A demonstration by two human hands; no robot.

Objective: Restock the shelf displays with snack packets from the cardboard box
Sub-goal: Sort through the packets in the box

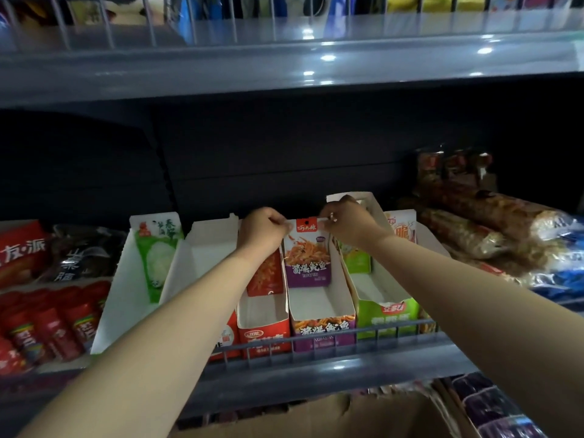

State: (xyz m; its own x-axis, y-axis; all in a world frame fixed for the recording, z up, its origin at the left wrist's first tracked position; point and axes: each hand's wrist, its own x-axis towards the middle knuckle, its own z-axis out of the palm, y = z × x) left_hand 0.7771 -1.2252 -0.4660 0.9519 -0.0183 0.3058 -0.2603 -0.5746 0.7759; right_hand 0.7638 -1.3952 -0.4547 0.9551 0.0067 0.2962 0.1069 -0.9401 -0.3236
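Purple-and-orange foil snack packet (307, 252) stands upright at the back of its purple cardboard display tray (322, 324) — I have my left hand (262, 230) and right hand (344, 221) pinching its top corners, long axis vertical, straight below both.

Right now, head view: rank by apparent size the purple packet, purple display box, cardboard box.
1. cardboard box, though nearest and cropped.
2. purple display box.
3. purple packet, pinched by both hands.

Both bare forearms reaching forward, converging toward 12 o'clock. Left hand (262, 230) pinching with curled fingers, knuckles up. Right hand (344, 221) pinching likewise, just beside at 3 o'clock.
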